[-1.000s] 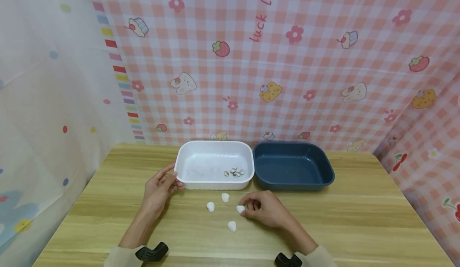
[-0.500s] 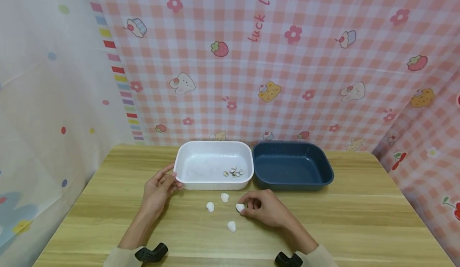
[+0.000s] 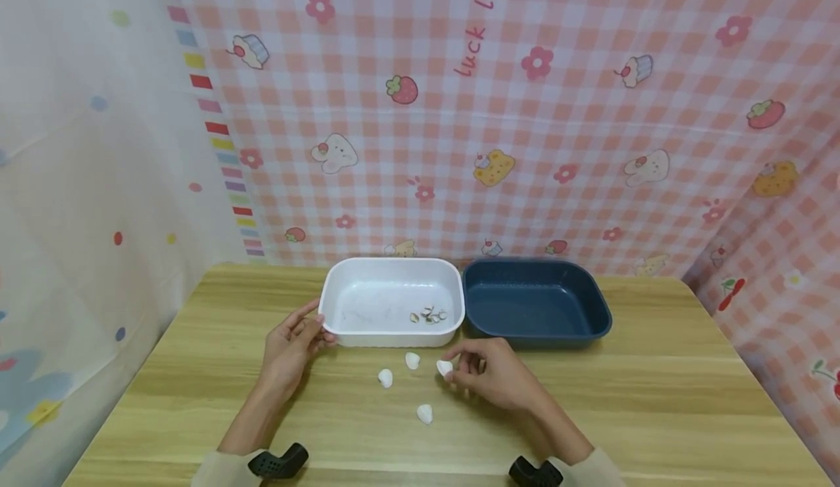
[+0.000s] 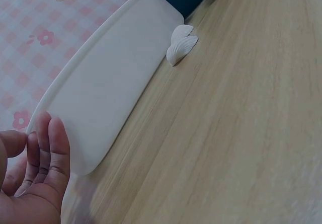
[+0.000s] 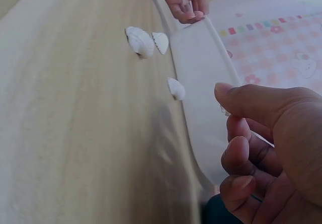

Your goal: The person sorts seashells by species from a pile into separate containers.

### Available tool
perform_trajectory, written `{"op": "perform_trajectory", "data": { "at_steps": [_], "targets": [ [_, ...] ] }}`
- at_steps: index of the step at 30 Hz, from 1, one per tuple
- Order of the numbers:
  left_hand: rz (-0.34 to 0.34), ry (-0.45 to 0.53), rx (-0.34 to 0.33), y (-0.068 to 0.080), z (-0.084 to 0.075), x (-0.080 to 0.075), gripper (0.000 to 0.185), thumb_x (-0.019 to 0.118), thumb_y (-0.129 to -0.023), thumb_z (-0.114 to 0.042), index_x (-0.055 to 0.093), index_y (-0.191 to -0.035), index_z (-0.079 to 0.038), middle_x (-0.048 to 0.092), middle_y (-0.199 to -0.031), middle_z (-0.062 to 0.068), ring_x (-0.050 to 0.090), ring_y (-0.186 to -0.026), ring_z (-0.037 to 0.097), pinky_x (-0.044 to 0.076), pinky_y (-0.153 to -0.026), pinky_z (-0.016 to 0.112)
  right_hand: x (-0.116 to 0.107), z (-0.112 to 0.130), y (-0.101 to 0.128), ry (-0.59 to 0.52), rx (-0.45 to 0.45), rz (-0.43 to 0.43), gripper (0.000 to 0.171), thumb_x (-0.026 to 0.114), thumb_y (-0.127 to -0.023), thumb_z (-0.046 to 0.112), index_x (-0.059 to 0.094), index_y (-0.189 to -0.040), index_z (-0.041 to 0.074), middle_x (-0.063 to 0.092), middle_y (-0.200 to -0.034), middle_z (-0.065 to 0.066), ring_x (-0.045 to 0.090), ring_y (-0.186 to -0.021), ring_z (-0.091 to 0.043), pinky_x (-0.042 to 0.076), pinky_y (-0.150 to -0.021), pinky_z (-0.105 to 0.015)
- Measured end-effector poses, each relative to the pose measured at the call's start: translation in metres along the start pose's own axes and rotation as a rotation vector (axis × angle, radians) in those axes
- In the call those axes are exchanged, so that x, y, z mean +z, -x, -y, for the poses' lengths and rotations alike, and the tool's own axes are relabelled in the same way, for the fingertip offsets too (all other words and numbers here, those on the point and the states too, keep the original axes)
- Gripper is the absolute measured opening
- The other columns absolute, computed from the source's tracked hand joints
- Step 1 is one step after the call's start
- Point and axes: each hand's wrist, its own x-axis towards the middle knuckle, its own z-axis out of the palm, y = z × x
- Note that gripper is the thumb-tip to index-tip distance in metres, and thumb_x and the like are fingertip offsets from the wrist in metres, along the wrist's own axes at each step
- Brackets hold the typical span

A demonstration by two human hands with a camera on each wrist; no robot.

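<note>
Partial progress: one white seashell [image 3: 444,367] was raised, three more shells [image 3: 412,361] lay on the wooden tabletop [image 3: 656,399].
At lower centre, we saw the right hand [image 3: 491,372] pinching the raised seashell and the left hand [image 3: 291,346] gripping the white tray [image 3: 394,340] at its left corner; small seashells [image 3: 429,318] already sat inside.

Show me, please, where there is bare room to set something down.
Bare wood on the table lies right of the right hand and left of the left hand; the dark blue tray looks bare inside. Crowded: between the hands, where three white shells lie before the white tray, whose near right corner holds small shells.
</note>
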Motion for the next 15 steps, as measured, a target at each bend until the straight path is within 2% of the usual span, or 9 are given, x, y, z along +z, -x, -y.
{"op": "perform_trajectory", "data": {
  "at_steps": [5,10,15],
  "targets": [
    [-0.007,0.002,-0.007,0.0,-0.001,0.001,0.044,0.057,-0.107,-0.015,0.049,-0.15,-0.009,0.07,-0.088,-0.005,0.07,-0.075,0.006,0.062,-0.075,0.019,-0.006,0.004,0.0,0.018,-0.006,-0.014,0.018,0.078,-0.089,0.01,0.076,-0.105,0.018,0.065,-0.071,0.009,0.057,-0.065,-0.003,0.053,-0.058,-0.02],
    [-0.012,0.006,-0.015,-0.001,-0.002,0.001,0.044,0.057,-0.106,-0.013,0.049,-0.15,-0.008,0.07,-0.088,-0.004,0.07,-0.075,0.007,0.062,-0.075,0.019,-0.012,0.007,-0.002,0.051,0.004,-0.056,0.015,0.08,-0.09,0.02,0.076,-0.104,0.02,0.062,-0.072,0.011,0.056,-0.065,-0.003,0.052,-0.058,-0.02],
    [-0.011,0.015,-0.02,0.0,-0.002,0.002,0.044,0.056,-0.106,-0.011,0.049,-0.149,-0.007,0.069,-0.089,-0.003,0.07,-0.075,0.007,0.063,-0.076,0.02,-0.019,0.01,-0.001,0.063,0.022,-0.086,0.015,0.081,-0.089,0.023,0.076,-0.104,0.022,0.062,-0.073,0.011,0.056,-0.064,-0.003,0.052,-0.057,-0.02]
  ]
}}
